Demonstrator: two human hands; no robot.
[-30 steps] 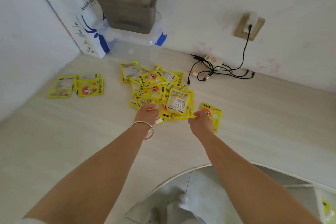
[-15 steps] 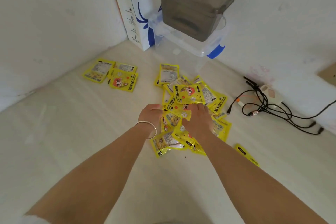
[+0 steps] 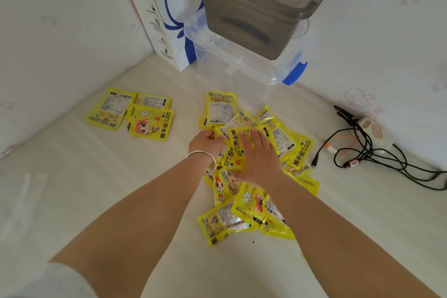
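A loose pile of yellow hand-warmer packets (image 3: 287, 138) lies on the pale floor in front of me. My left hand (image 3: 205, 144), a silver bangle on its wrist, sits at the pile's left edge with curled fingers and its thumb on top, gripping packets there. My right hand (image 3: 260, 155) lies flat with spread fingers, pressing on the top packet (image 3: 235, 138) in the middle of the pile. Three more packets (image 3: 150, 123) lie apart to the left, near the wall.
A grey plastic bin (image 3: 254, 7) sits on a clear lidded box with a blue latch (image 3: 244, 68) in the corner, beside a white paper bag (image 3: 167, 19). Black cables (image 3: 362, 155) and a white adapter (image 3: 372, 128) lie along the right wall.
Both hands have moved from the pile's near edge up onto its middle. My right hand has flattened on the top packet. The view has swung toward the corner.
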